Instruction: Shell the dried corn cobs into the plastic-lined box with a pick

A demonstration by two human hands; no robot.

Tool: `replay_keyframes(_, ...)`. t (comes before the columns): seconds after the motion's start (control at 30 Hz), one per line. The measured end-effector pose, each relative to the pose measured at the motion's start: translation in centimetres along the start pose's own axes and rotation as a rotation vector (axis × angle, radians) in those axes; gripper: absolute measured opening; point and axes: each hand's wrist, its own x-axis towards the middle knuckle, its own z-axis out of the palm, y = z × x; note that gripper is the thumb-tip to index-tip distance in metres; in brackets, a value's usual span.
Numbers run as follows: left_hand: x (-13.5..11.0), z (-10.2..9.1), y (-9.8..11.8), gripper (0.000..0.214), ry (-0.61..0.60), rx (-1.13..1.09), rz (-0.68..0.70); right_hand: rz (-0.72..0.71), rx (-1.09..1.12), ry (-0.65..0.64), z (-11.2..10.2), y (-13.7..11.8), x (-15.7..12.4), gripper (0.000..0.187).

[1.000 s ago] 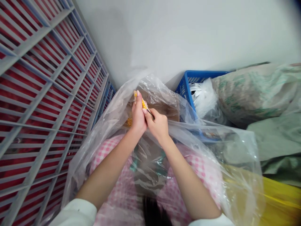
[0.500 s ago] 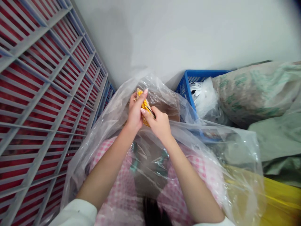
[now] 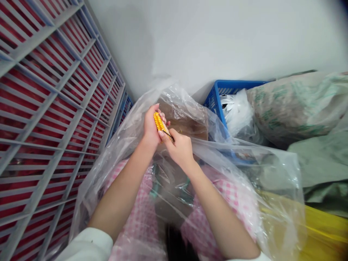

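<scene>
My left hand point(image 3: 152, 125) is wrapped around a yellow corn cob point(image 3: 158, 121), its kernels facing up between palm and fingertips. Against the cob's lower end, my right hand point(image 3: 179, 146) grips a thin dark tool point(image 3: 169, 135); most of it is hidden in the fingers, so its kind cannot be made out. Both hands are above a clear plastic bag point(image 3: 187, 95), spread open over my lap and around a brown cardboard box point(image 3: 199, 125).
A tall grey slatted crate point(image 3: 58, 92) with red behind its slats stands close on the left. To the right are a blue basket point(image 3: 216, 98) holding a white plastic bag point(image 3: 237, 112), a stuffed woven sack point(image 3: 296, 101) and yellow sheeting point(image 3: 323, 232). A white wall point(image 3: 217, 40) rises ahead.
My left hand has shifted slightly left and turned, its thumb coming off the cob's top. The cob has rolled in the grip. My right hand has moved a little left and down with the tool.
</scene>
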Motion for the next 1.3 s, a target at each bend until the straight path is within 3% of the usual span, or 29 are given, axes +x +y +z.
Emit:
replay_keyframes(0.3,0.2,0.0,0.1,0.034,-0.041,-0.032,-0.014,-0.041,0.071,0.012,0.1,0.3,0.0,0.040)
replay_keyframes(0.73,0.3,-0.1,-0.1,0.031,-0.015,-0.048,0.011,0.021,0.142,-0.014,-0.3,0.1,0.1,0.042)
replay_keyframes(0.9,0.4,-0.2,0.3,0.036,0.046,-0.188,0.026,0.149,0.510,-0.110,-1.7,0.5,0.7,0.051)
replay_keyframes(1.07,0.4,0.0,-0.1,0.040,0.045,-0.188,0.073,0.389,0.916,-0.247,-1.3,0.9,0.7,0.051)
replay_keyframes(1.17,0.5,0.2,-1.0,0.045,0.047,-0.028,0.077,0.486,1.034,-0.196,-1.0,0.7,0.6,0.052)
replay_keyframes(1.3,0.2,0.1,-2.2,0.044,-0.002,0.190,0.099,0.473,1.067,-0.042,-1.6,0.6,1.0,0.050)
